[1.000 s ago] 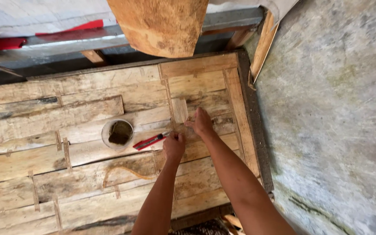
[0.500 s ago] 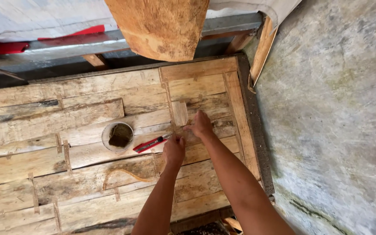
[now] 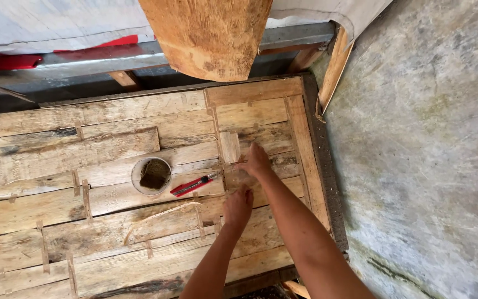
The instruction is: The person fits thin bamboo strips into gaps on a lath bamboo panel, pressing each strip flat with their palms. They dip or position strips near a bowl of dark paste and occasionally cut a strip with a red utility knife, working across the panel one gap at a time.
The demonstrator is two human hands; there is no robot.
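Seen from above, two bare arms reach forward over a rough wooden worktop (image 3: 112, 221) made of pale, weathered planks joined edge to edge.

The right hand (image 3: 255, 161) lies farther forward, palm down with its fingers spread flat on a small patch of wood (image 3: 238, 178) set among the planks. It presses on the surface rather than gripping anything. Just beyond its fingertips a small pale wooden block (image 3: 229, 147) rests on the boards.

The left hand (image 3: 238, 206) sits nearer the body, just behind the right hand, loosely curled with its knuckles up. Whether it holds anything cannot be told from this angle.

To the left of both hands, close by but not touched, a red utility knife (image 3: 193, 184) lies slanted on the planks. Just beside the knife's far end stands a small round white cup (image 3: 151, 175) with brown material inside.

A thin curved strip of wood (image 3: 161, 217) lies on the boards nearer the body, left of the left hand. A large slab of reddish-brown timber (image 3: 208, 33) overhangs the far edge. Grey concrete floor (image 3: 427, 155) fills the right side.
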